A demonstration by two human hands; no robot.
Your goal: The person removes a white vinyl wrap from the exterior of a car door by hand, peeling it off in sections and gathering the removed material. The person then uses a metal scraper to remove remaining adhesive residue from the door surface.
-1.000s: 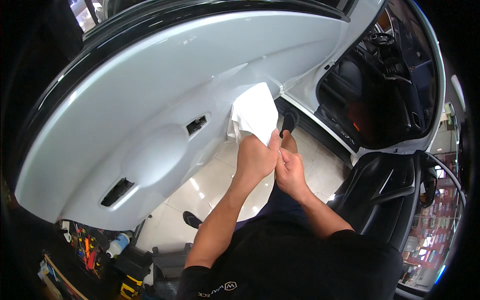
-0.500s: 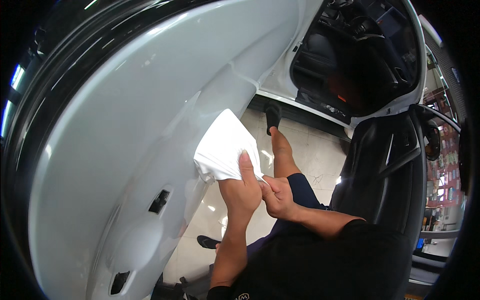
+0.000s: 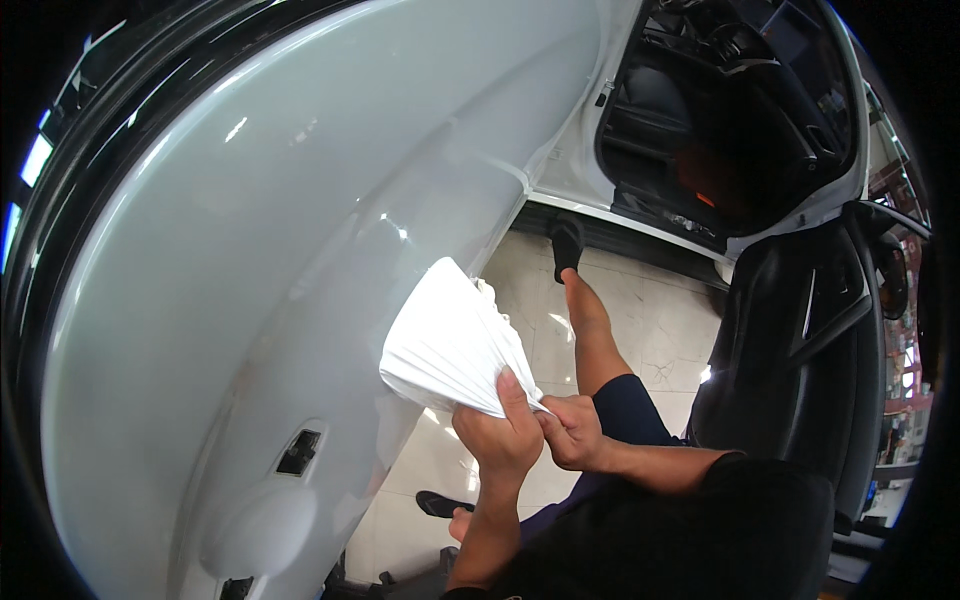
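A white cloth (image 3: 450, 340) is drawn tight into a fan shape, its folds running toward my hands. Whether something flat lies inside it is hidden. My left hand (image 3: 500, 435) grips its narrow part, thumb on top and fingers beneath. Close beside, my right hand (image 3: 572, 432) is closed on the gathered tail of the cloth. The cloth's wide end is in front of the pale grey car door panel (image 3: 300, 230); I cannot tell whether they touch.
Two dark handle openings, one a square hole (image 3: 298, 453), are in the panel at lower left. An open door with black trim (image 3: 770, 340) stands at right. The car's dark interior (image 3: 690, 130) lies beyond. Below are pale floor tiles (image 3: 645, 310) and my feet in black sandals (image 3: 567, 250).
The cloth has been pulled into tighter folds, and both hands with it sit lower in view. The view has shifted slightly, so the panel and doors appear moved.
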